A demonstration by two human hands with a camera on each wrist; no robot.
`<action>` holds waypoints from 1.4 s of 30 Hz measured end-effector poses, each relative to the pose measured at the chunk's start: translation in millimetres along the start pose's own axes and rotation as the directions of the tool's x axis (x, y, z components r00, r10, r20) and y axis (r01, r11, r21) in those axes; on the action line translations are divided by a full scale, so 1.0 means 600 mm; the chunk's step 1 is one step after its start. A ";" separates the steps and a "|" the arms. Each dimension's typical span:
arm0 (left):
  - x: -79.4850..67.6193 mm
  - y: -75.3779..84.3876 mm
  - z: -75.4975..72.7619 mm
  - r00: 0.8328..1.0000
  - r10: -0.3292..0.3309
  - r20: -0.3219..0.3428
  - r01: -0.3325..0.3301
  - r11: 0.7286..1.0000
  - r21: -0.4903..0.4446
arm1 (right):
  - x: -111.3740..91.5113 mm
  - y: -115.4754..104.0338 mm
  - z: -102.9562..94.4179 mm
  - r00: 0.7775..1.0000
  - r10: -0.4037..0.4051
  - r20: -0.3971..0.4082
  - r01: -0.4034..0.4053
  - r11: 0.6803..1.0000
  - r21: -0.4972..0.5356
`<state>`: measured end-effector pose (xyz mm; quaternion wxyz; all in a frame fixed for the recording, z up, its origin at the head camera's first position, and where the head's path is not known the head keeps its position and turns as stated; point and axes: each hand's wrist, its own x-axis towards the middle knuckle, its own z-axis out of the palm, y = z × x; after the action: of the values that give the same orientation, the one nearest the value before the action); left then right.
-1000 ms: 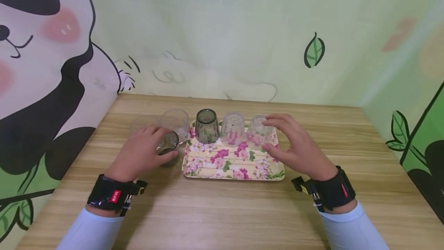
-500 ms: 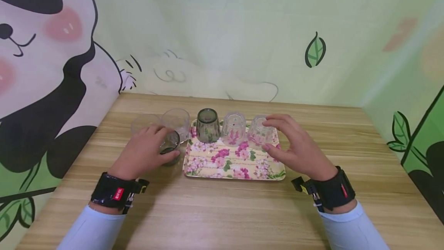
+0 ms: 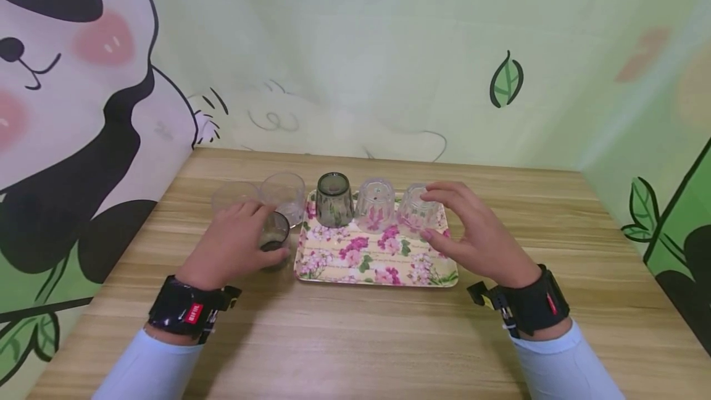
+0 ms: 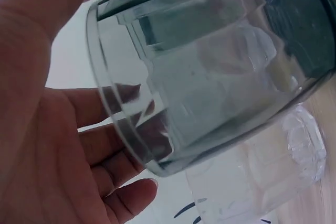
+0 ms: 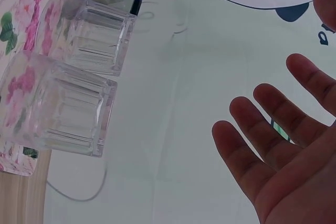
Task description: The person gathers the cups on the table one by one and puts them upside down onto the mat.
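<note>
My left hand [image 3: 230,239] curls round a grey-tinted glass [image 3: 276,230] standing mouth up, left of the floral tray [image 3: 350,273]. In the left wrist view, this grey glass [image 4: 226,61] fills the middle, with fingertips showing through its wall. My right hand [image 3: 478,233] hovers at the tray's right side, fingers spread and holding nothing. Nearest to it is a clear glass [image 3: 416,208], upside down on the tray; the right wrist view shows a gap between them. Along the tray's back edge also stand an upside-down clear glass [image 3: 375,205] and an upside-down grey glass [image 3: 334,202].
Behind my left hand, two clear glasses stand mouth up on the wooden table [image 3: 361,338]: one clear glass [image 3: 283,193] beside the tray, the other clear glass [image 3: 233,193] partly hidden. A printed wall cloth [image 3: 355,79] rises at the table's back edge.
The left thumb has shifted slightly towards me, and the grey glass in that hand sits a little lower in view. My right hand has kept its place.
</note>
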<state>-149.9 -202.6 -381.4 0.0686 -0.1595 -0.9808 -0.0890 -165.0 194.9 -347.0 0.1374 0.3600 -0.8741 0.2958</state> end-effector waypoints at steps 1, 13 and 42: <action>0.001 0.002 0.001 1.000 0.001 0.004 -0.001 1.000 0.005 | 0.000 0.000 -0.001 1.000 0.000 -0.001 0.000 1.000 0.001; 0.009 0.008 0.015 1.000 0.000 0.029 -0.001 1.000 0.007 | -0.001 0.002 -0.002 1.000 0.008 -0.001 -0.008 1.000 0.011; 0.014 0.005 0.008 0.998 -0.017 0.062 0.023 0.995 -0.096 | -0.001 0.006 -0.003 1.000 0.003 -0.002 -0.003 1.000 0.008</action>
<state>-157.7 -196.5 -384.2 0.0300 -0.1555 -0.9785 -0.1320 -167.1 198.3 -347.0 0.1364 0.3588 -0.8733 0.2999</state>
